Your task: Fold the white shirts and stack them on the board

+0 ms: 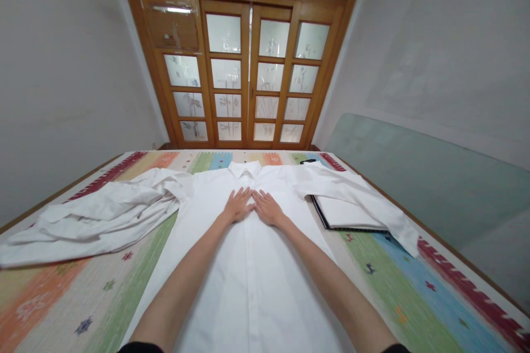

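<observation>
A white button-up shirt (pixel 215 287) lies front side up across the bedspread, its collar (pixel 245 169) pointing away from me. My left hand (pixel 238 205) rests flat on the chest just left of the button placket, fingers stretched out. Mirroring it, my right hand (pixel 267 208) lies flat just right of the placket, and the fingertips of the two hands nearly meet. Both palms press on the cloth without gripping it. One shirt sleeve (pixel 351 186) reaches out to the right, partly over a flat white item with a dark edge (pixel 348 214).
Crumpled white cloth (pixel 99 215) spreads over the left side, against the shirt's shoulder. Beneath everything is a striped, patterned bedspread (pixel 397 281). A small black object (pixel 307 161) sits by the right shoulder. A pale green panel (pixel 430 171) stands along the right; wooden glazed doors (pixel 248 77) are beyond.
</observation>
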Demonstrator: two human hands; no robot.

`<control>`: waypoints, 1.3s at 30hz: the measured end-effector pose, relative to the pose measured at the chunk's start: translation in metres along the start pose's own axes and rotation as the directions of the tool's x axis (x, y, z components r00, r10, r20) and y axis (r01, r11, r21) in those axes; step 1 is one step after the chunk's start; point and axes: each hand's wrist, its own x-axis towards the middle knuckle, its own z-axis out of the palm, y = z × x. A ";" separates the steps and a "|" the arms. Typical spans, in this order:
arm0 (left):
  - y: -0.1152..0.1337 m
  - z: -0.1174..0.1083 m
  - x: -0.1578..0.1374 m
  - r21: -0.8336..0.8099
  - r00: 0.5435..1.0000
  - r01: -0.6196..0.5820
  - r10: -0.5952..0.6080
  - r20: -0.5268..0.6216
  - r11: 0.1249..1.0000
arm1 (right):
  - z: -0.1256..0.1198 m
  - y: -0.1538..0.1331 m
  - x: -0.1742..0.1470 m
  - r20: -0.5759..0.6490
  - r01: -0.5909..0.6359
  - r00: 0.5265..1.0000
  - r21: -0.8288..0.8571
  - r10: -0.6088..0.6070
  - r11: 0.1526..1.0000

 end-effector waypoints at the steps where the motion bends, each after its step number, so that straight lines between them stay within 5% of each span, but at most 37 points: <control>1: -0.003 0.000 0.005 0.008 1.000 0.003 -0.003 -0.006 1.000 | 0.001 0.002 0.001 0.003 -0.002 1.000 0.007 0.002 1.000; 11: -0.007 0.020 0.006 0.076 0.980 0.044 -0.028 -0.195 0.996 | -0.002 0.038 0.046 0.033 -0.164 0.986 -0.002 0.164 0.987; 23: -0.004 0.015 0.005 0.048 0.980 0.099 -0.089 -0.179 0.994 | -0.002 0.067 0.115 0.039 -0.368 0.928 -0.059 0.371 0.928; 35: -0.017 0.013 0.036 -0.005 0.975 0.170 -0.169 -0.141 0.985 | -0.002 0.077 0.113 0.075 -0.333 0.938 -0.071 0.338 0.940; 39: -0.027 0.008 0.049 -0.009 0.969 0.213 -0.212 -0.129 0.977 | -0.002 0.095 0.101 0.063 -0.445 0.891 -0.068 0.449 0.893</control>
